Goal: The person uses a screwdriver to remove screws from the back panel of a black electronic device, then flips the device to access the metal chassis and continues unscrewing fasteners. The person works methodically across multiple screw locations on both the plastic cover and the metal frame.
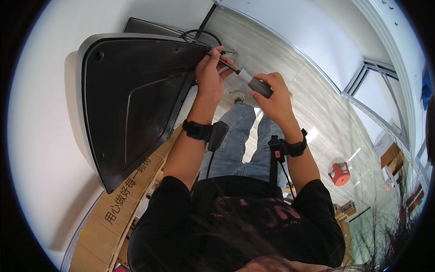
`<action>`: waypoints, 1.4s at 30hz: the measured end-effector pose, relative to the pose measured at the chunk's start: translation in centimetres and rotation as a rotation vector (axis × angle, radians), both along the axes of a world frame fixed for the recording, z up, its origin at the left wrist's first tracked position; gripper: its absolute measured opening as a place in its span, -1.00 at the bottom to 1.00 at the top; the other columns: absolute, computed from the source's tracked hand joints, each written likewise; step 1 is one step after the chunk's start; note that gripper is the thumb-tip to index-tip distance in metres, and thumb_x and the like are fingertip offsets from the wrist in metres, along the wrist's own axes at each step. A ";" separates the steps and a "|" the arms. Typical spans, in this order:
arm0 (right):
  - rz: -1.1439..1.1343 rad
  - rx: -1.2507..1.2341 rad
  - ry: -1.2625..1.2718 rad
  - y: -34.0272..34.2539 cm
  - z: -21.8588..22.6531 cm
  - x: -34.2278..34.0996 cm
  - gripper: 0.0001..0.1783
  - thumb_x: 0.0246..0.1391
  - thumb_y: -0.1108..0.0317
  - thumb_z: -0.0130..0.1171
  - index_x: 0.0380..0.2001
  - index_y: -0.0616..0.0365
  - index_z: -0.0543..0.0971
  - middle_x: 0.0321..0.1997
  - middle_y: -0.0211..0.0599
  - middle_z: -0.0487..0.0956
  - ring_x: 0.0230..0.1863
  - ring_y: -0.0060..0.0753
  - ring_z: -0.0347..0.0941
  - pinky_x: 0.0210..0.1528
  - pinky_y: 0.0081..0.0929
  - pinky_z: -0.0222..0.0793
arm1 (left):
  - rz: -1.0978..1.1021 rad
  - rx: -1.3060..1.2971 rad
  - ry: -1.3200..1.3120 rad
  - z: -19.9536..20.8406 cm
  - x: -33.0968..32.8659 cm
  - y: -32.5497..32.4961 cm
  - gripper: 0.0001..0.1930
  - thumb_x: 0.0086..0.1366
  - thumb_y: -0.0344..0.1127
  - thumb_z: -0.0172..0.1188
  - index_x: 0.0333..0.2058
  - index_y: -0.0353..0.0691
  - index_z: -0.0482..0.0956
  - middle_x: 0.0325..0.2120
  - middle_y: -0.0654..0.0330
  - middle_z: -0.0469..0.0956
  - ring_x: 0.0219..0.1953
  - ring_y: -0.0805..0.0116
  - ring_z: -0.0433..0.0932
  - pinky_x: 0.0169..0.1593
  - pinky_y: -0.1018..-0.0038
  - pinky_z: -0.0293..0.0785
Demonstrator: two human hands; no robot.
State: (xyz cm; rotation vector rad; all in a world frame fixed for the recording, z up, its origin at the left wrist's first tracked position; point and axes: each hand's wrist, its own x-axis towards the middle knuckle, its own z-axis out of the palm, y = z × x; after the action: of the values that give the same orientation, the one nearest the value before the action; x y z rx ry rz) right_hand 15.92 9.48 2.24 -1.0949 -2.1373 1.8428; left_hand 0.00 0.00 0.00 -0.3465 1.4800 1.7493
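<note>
A large black panel with a grey rim (pixel 149 97) stands upright on my left, with small round recesses near its corners. My right hand (pixel 275 99) is closed round the grey handle of a screwdriver (pixel 260 86). The screwdriver's dark shaft points up and left, toward the panel's far right corner. My left hand (pixel 210 75) is at that corner, its thumb and fingers closed about the shaft close to the tip. The tip itself is hidden by the fingers, so I cannot tell whether it sits in a screw. A black cable (pixel 204 31) loops just behind the corner.
Below the panel lies a cardboard box (pixel 106 222) with dark print. A white wall (pixel 43 136) rises behind the panel. A red stool (pixel 340 174) stands on the grey floor to the right. Black straps with devices (pixel 199 130) are on both wrists, with cables hanging down.
</note>
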 end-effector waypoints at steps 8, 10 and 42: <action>-0.016 0.062 0.024 -0.1 -0.3 0.3 -0.61 -0.20 0.44 0.32 -0.19 0.13 0.55 -0.25 -0.24 0.39 -0.24 -0.23 0.43 -0.19 -0.41 0.38 | -0.008 -0.036 0.008 0.1 0.2 0.0 -0.72 0.36 -0.20 0.02 -0.05 -0.19 0.48 -0.42 0.33 0.50 -0.32 0.46 0.51 -0.25 0.43 0.49; -0.024 0.047 0.024 -0.1 -0.3 0.2 -0.62 -0.20 0.44 0.32 -0.20 0.13 0.55 -0.25 -0.24 0.39 -0.24 -0.23 0.43 -0.19 -0.41 0.38 | -0.007 -0.036 0.005 0.1 0.2 0.0 -0.72 0.35 -0.19 0.02 -0.05 -0.17 0.49 -0.42 0.34 0.51 -0.33 0.47 0.52 -0.26 0.44 0.49; 0.021 -0.016 0.110 0.1 -1.3 0.1 -0.63 -0.06 0.49 0.24 -0.11 0.14 0.49 -0.23 -0.31 0.51 -0.25 -0.49 0.42 -0.17 -0.53 0.35 | 0.085 -0.031 0.018 -0.1 0.5 0.0 -0.76 0.33 -0.19 0.07 -0.16 -0.22 0.47 -0.46 0.33 0.44 -0.39 0.44 0.49 -0.27 0.35 0.55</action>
State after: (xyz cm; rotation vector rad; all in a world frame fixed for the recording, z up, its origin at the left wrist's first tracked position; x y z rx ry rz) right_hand 16.04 9.62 0.99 -0.9539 -2.0845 1.8856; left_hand 0.47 -0.02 -0.10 -0.4158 1.5259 1.8018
